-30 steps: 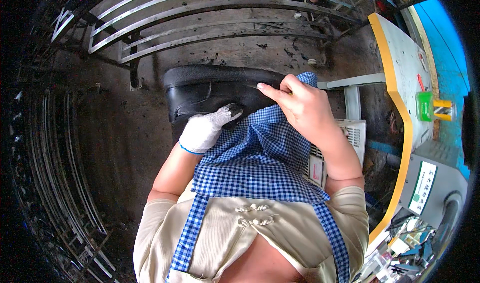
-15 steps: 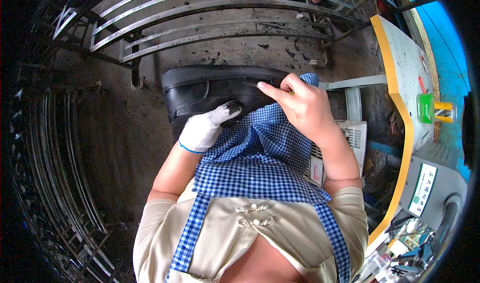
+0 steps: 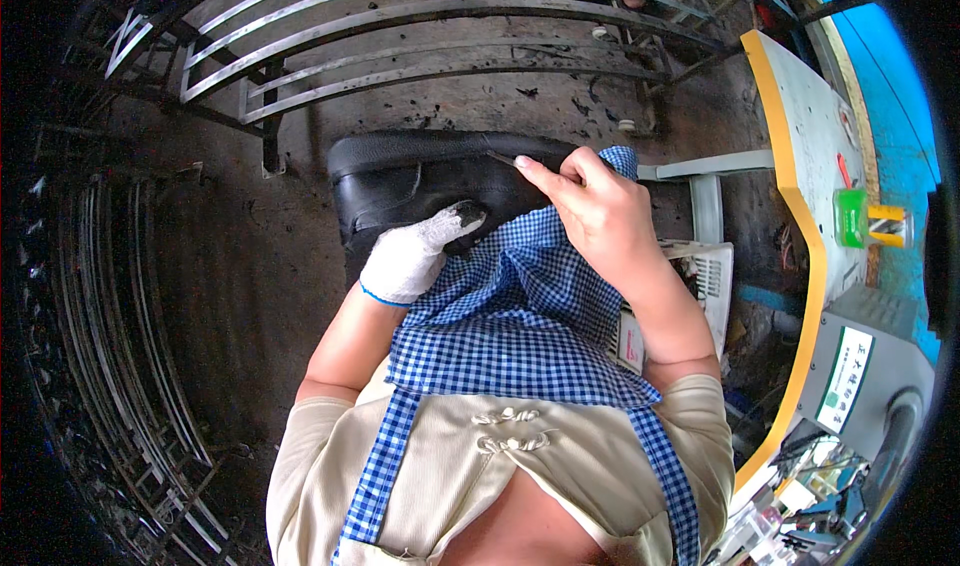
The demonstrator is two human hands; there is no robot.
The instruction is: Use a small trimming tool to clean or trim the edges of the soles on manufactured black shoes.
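Observation:
A black leather shoe (image 3: 385, 194) lies on its side across my lap, its thick sole edge on the far side. My left hand (image 3: 408, 256), in a white glove with a dark-stained thumb, grips the near side of the shoe. The thumb presses on the upper, while the other fingers are hidden. My bare right hand (image 3: 605, 206) is closed around a slim pointed metal tool (image 3: 503, 158), index finger stretched along it. The tool's tip is at the seam between sole and upper. Most of its handle is hidden in my palm.
Metal racks (image 3: 420, 28) stand ahead, and more rails (image 3: 110, 316) run along the left. At right is a yellow-edged table (image 3: 800, 116) with a green container (image 3: 851, 218) and a grey machine (image 3: 870, 356). A white plastic crate (image 3: 712, 276) sits beside my right forearm.
The tool's tip has shifted slightly away from me, up to the sole edge, as my right hand tilts. The shoe has moved very slightly; my left hand keeps its grip.

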